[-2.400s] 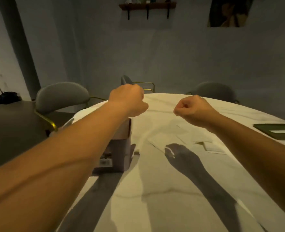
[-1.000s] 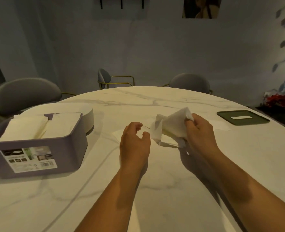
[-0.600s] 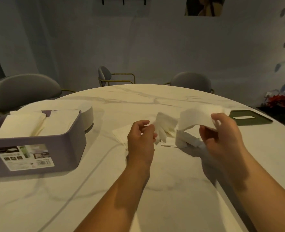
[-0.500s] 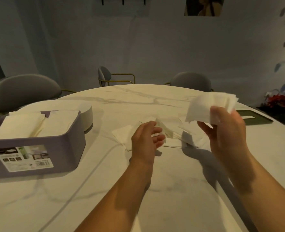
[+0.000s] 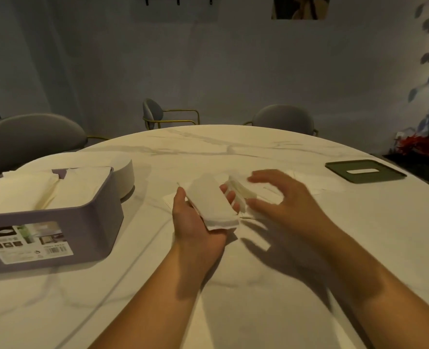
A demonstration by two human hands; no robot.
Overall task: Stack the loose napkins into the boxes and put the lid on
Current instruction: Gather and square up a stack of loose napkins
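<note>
At the far left a purple box (image 5: 92, 230) stood on the marble tabletop (image 5: 233, 311), its labelled long side facing the person and its top uncovered. Folded napkins (image 5: 27, 195) filled it in two rows up to the rim. Just behind its right corner sat a low round white container (image 5: 125, 172), touching or nearly touching the box; I could not tell which.

Right of the box, near the middle of the tabletop, the left hand (image 5: 195, 230) was turned palm up with a folded napkin stack (image 5: 210, 205) lying on it. The stack's long axis ran from far-left to near-right, its near short edge over the heel of the palm. The grip was apart: the thumb lay straight along the stack's left edge and the fingertips (image 5: 229, 196) showed past its right edge, cradling rather than pinching.

Just beyond those fingertips, loose napkins (image 5: 241, 191) lay fanned on the tabletop, more sheets spreading flat to the right. The right hand (image 5: 286, 202) hovered over them, palm down and blurred, its grip apart, fingers spread and lightly bent, holding nothing.

Well apart to the right lay the green lid (image 5: 344, 170), flat, its long axis and narrow slot running left to right. Red flowers (image 5: 417, 144) stood past the edge.
</note>
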